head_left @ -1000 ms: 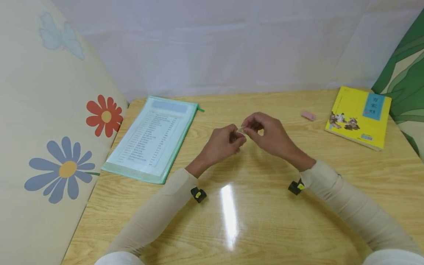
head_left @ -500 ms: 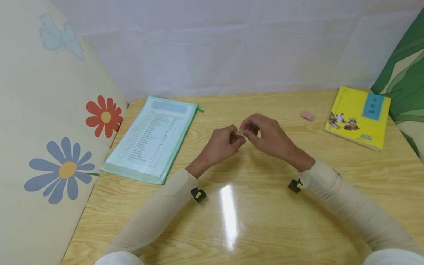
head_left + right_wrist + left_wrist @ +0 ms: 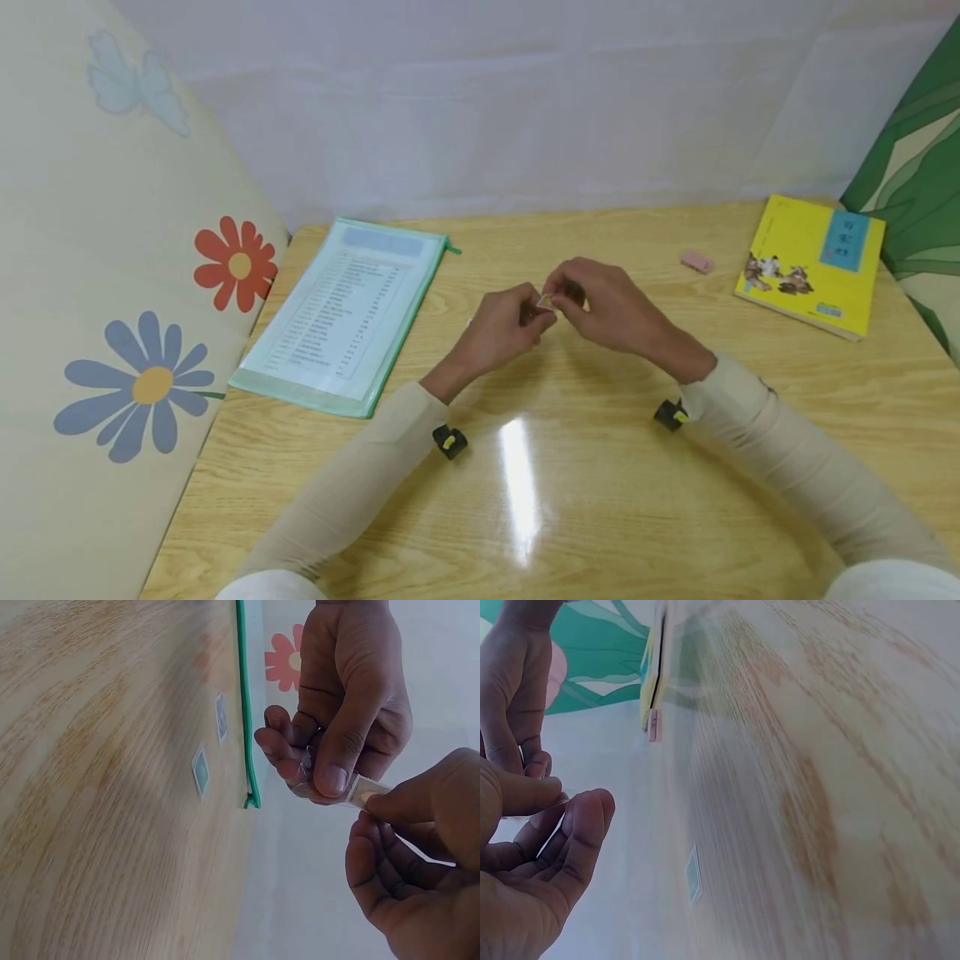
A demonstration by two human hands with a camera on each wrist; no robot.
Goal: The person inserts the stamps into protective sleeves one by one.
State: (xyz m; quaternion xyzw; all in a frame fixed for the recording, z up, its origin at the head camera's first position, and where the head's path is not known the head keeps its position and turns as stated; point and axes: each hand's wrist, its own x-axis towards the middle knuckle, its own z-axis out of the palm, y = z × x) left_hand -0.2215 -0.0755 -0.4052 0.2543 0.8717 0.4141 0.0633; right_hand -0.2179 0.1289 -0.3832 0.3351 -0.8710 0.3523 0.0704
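Note:
Both hands meet above the table, around a small stamp (image 3: 365,792) with a notched edge. My right hand (image 3: 603,307) pinches the stamp between thumb and fingertips. Opposite it, my left hand (image 3: 501,325) pinches a small clear plastic sleeve (image 3: 302,780) with thumb and fingers. The stamp's end lies right at the left thumb, against the sleeve, and fingers hide part of both. From the head, just a pale corner with a yellowish patch shows between the fingertips. On the tabletop below lie a green stamp (image 3: 200,772) and a greyish stamp (image 3: 221,718), mostly hidden by the left hand in the head view.
A zip document pouch (image 3: 341,317) with green edging and a printed list inside lies at the left of the wooden table (image 3: 600,500). Toward the back right are a pink eraser-like block (image 3: 697,262) and a yellow book (image 3: 813,267). A pale cloth (image 3: 525,108) hangs behind.
My right hand has shifted slightly left toward the left hand. The stamp has turned, so its yellowish face now shows. The left hand stays nearly still.

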